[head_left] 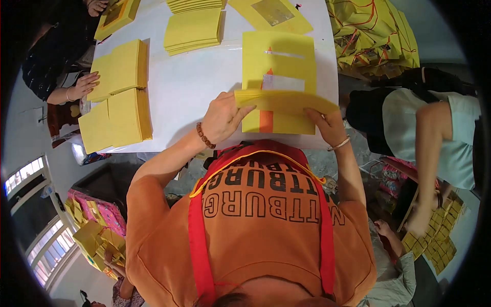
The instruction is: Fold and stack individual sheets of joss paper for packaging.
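Between my two hands is a thin stack of yellow paper sheets [286, 100], lifted and bowed, its edge toward me. My left hand [223, 118] pinches its left end, thumb below and fingers behind. At the right end, my right hand [329, 125] grips the stack between thumb and fingers. Underneath lies a yellow board [279, 42] on the white table, flat near the front edge. Orange strips and whitish, shiny patches show on it, partly hidden by the held sheets.
Stacks of yellow paper [118, 66] stand at the table's left, where another person's hand [84, 86] rests. Further yellow stacks [192, 29] and a yellow piece with a grey panel [273, 13] lie at the back. Yellow bags with red cords [376, 33] are heaped beyond the right edge. A person [419, 128] works at right.
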Demonstrator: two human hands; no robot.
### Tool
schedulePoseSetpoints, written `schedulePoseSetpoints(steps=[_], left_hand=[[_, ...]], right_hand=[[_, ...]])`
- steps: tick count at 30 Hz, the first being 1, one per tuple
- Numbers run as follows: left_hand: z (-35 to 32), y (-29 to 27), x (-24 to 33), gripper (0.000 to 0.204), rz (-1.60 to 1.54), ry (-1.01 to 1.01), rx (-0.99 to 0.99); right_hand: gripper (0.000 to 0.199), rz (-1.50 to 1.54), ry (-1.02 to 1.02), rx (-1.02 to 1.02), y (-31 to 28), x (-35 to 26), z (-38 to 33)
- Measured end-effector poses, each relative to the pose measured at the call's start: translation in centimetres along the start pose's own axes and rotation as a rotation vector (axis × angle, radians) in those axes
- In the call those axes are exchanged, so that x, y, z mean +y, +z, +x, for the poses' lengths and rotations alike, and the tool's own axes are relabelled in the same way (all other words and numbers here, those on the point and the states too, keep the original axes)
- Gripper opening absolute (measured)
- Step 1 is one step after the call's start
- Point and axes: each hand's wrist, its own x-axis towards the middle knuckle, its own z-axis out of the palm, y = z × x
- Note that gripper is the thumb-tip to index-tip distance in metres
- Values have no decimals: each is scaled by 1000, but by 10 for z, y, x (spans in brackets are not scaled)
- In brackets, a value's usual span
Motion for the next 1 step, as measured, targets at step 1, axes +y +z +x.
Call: schedulePoseSetpoints(steps=[1], left_hand=[[1, 1, 0, 21, -4, -1, -1]], right_hand=[[18, 55, 91, 45, 1, -2, 3]])
